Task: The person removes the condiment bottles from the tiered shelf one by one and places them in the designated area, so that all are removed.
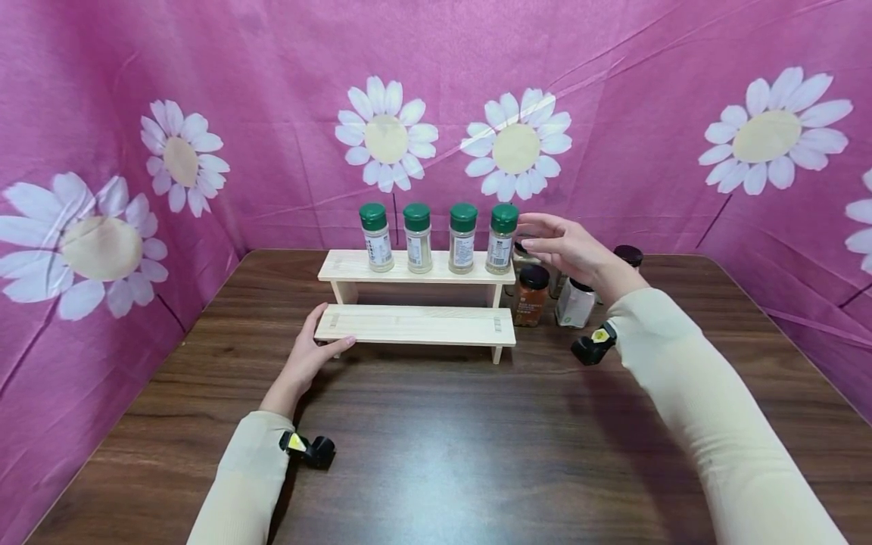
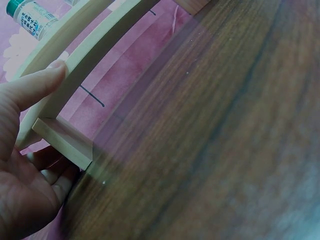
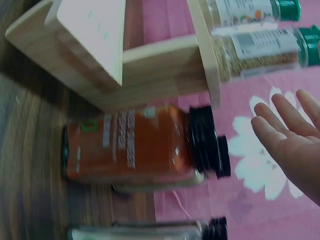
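Note:
A two-tier pale wooden rack (image 1: 415,324) stands on the table. Along its upper shelf is a row of several spice jars with green caps (image 1: 462,238), all upright. My left hand (image 1: 309,356) grips the left end of the lower shelf; its thumb lies on the front edge, and the other fingers curl round by the side leg (image 2: 65,145). At the rack's upper right, my right hand (image 1: 568,246) has straight, spread fingers. Its fingertips are right at the green cap of the rightmost jar (image 1: 500,241), and the palm is free of any object.
Right of the rack stand several black-capped jars, including one of red-orange powder (image 1: 531,297) and one with pale contents (image 1: 575,304). Another dark cap (image 1: 628,256) shows behind the right forearm. A pink cloth with daisies (image 1: 286,151) hangs behind the brown table (image 1: 422,439).

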`<action>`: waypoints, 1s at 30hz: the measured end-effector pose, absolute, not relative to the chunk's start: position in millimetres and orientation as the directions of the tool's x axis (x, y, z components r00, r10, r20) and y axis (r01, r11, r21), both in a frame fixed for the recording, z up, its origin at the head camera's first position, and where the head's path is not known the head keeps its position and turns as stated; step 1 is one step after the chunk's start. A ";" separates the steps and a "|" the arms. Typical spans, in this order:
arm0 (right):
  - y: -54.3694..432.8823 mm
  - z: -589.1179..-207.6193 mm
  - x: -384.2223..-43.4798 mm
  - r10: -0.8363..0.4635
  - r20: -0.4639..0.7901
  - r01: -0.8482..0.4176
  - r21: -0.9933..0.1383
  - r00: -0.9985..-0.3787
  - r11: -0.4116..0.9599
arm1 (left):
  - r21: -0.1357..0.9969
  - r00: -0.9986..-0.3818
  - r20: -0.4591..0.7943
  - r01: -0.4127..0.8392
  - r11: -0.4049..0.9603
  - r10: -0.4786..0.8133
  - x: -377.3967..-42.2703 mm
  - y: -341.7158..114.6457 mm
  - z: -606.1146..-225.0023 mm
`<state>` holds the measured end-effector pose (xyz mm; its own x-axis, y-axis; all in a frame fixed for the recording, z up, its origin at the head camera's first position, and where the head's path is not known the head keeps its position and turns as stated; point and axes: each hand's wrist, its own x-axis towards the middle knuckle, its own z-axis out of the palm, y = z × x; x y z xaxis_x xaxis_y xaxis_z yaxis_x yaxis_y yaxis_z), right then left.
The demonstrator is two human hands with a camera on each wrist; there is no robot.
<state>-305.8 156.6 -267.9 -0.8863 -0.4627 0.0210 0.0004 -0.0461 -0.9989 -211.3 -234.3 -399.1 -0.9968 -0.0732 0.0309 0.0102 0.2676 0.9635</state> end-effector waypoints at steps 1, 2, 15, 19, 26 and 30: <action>153.4 -268.9 -305.9 -0.459 0.024 0.000 -0.999 -0.888 -0.051 | 0.964 -0.997 0.030 0.010 0.267 -0.073 -211.2 -234.3 -399.2; 150.3 -269.8 -306.0 -0.455 0.028 0.000 -0.998 -0.890 -0.061 | 0.964 -0.997 0.029 0.009 0.267 -0.073 -211.1 -234.3 -399.3; 126.4 -276.5 -308.3 -0.393 0.015 -0.003 -1.000 -0.919 -0.031 | 0.965 -0.997 0.036 0.016 0.261 -0.072 -209.5 -234.7 -398.6; 122.8 -276.5 -308.1 -0.357 0.014 0.002 -0.999 -0.934 -0.043 | 0.965 -0.997 0.038 0.017 0.261 -0.073 -209.9 -234.6 -398.5; 121.7 -276.5 -306.3 -0.306 0.013 0.012 -0.997 -0.952 -0.080 | 0.965 -0.997 0.033 0.013 0.263 -0.071 -210.4 -234.4 -398.8; 123.6 -275.7 -304.8 -0.290 0.007 0.027 -0.993 -0.957 -0.112 | 0.964 -0.997 0.037 0.016 0.266 -0.074 -210.5 -234.1 -399.3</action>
<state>-304.8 123.6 -275.7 -0.9571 -0.2895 0.0068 0.0269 -0.1122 -0.9933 -210.5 -234.1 -399.3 -0.9966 -0.0738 0.0368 0.0159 0.2658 0.9639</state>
